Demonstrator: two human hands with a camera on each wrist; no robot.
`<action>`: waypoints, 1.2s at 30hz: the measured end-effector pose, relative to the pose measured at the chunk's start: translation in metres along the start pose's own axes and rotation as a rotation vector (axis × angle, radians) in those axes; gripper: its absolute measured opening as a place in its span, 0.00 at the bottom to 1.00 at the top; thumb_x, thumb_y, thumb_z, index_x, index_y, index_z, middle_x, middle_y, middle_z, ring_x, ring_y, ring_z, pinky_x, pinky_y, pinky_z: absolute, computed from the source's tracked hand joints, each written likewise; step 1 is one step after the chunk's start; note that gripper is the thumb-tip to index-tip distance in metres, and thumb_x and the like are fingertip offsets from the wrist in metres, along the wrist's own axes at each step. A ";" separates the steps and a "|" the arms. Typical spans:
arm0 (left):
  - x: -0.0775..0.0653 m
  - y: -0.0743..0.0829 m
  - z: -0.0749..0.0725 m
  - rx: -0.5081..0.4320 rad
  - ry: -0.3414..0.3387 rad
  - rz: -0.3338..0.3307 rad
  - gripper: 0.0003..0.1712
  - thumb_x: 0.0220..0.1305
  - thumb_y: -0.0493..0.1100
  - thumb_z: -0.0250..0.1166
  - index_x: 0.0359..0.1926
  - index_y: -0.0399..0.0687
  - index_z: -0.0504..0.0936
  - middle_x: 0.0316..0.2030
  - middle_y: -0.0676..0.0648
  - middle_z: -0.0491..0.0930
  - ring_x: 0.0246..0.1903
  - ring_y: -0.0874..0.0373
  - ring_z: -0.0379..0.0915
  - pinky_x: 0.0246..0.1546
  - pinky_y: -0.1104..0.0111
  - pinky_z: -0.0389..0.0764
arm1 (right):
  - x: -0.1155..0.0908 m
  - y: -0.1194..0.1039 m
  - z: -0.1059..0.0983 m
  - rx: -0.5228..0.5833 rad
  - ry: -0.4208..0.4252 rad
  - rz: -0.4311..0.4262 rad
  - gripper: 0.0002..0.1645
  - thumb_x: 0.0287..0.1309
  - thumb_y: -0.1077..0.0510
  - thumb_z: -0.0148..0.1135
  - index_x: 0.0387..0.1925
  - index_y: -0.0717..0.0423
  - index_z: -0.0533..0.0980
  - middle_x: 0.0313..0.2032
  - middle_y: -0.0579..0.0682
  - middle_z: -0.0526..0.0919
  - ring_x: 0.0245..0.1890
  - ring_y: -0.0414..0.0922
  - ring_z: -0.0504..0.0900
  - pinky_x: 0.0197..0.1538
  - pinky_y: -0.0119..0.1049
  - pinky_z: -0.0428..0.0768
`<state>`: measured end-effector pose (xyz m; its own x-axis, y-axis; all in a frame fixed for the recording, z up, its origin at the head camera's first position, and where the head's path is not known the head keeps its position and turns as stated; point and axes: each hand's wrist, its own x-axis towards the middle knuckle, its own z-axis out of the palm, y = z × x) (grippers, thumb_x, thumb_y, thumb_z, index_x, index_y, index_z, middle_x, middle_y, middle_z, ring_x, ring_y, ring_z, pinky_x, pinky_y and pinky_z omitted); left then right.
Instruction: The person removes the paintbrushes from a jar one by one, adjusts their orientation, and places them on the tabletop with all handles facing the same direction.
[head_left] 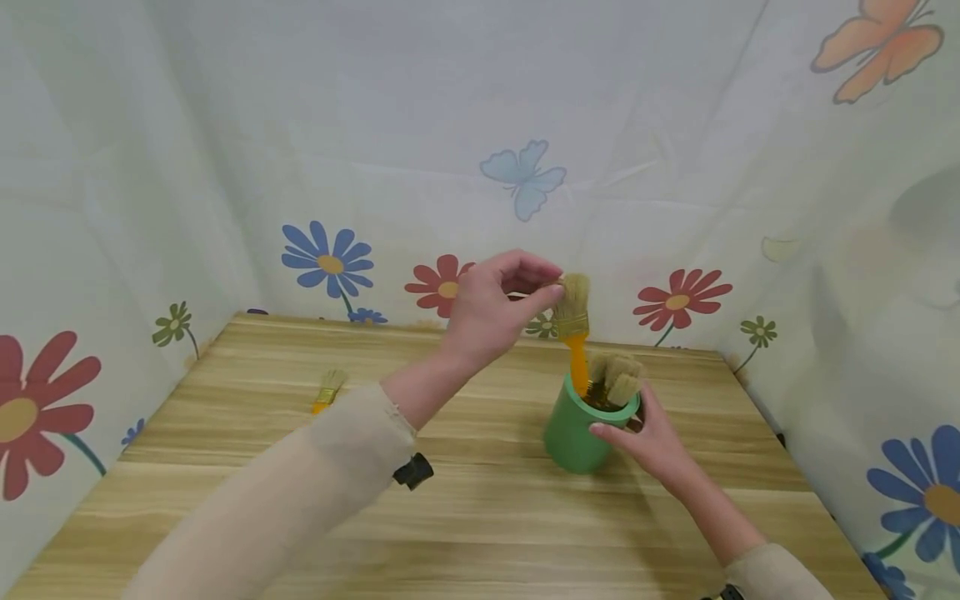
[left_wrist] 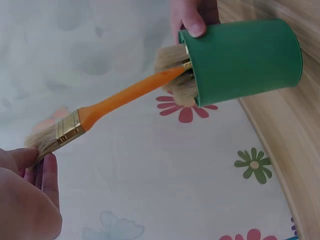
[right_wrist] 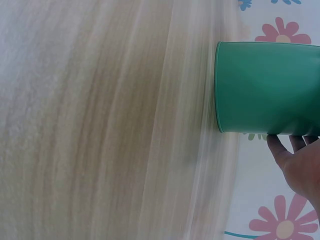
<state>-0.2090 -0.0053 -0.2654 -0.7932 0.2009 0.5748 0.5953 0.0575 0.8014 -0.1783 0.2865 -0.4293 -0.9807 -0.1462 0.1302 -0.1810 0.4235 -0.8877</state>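
My left hand (head_left: pixel 497 307) pinches the bristle end of a paintbrush (head_left: pixel 574 327) between thumb and fingertips. The brush stands bristles up, and its orange handle (left_wrist: pixel 131 95) reaches down past the rim of a green cup (head_left: pixel 576 440); the handle's lower end is hidden inside. Other brushes (head_left: pixel 622 379) with pale bristles crowd the cup's mouth. On the cup's right side, my right hand (head_left: pixel 660 442) holds it near the rim, thumb towards me and fingers partly hidden behind. The right wrist view shows the cup's base (right_wrist: pixel 218 87) at the tabletop.
Another paintbrush (head_left: pixel 328 389) lies on the wooden table (head_left: pixel 480 517) to the left, its handle partly covered by my left sleeve. A pale curtain (head_left: pixel 405 108) printed with flowers and butterflies rises behind the table and on both sides.
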 end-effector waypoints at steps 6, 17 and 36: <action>0.000 0.010 -0.026 -0.039 0.013 -0.020 0.11 0.68 0.36 0.75 0.50 0.41 0.89 0.43 0.47 0.90 0.41 0.56 0.88 0.47 0.65 0.88 | 0.000 0.001 0.000 -0.010 0.010 -0.009 0.52 0.67 0.55 0.76 0.80 0.55 0.54 0.74 0.61 0.67 0.74 0.63 0.68 0.74 0.69 0.66; -0.003 0.003 -0.072 -0.014 -0.018 -0.192 0.13 0.69 0.38 0.75 0.52 0.43 0.87 0.44 0.46 0.89 0.35 0.51 0.88 0.34 0.65 0.89 | 0.000 0.000 -0.001 -0.016 0.018 0.008 0.53 0.66 0.54 0.77 0.81 0.53 0.54 0.74 0.61 0.67 0.76 0.63 0.66 0.75 0.69 0.65; -0.019 -0.046 -0.157 0.207 -0.162 -0.449 0.18 0.70 0.44 0.75 0.55 0.42 0.85 0.46 0.43 0.88 0.46 0.50 0.86 0.49 0.64 0.89 | -0.001 0.000 0.002 -0.023 0.019 0.004 0.53 0.65 0.54 0.77 0.80 0.52 0.55 0.74 0.61 0.68 0.76 0.62 0.66 0.75 0.69 0.66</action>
<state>-0.2411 -0.1658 -0.2872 -0.9561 0.2596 0.1358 0.2267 0.3619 0.9042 -0.1776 0.2850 -0.4302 -0.9826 -0.1276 0.1353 -0.1786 0.4444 -0.8778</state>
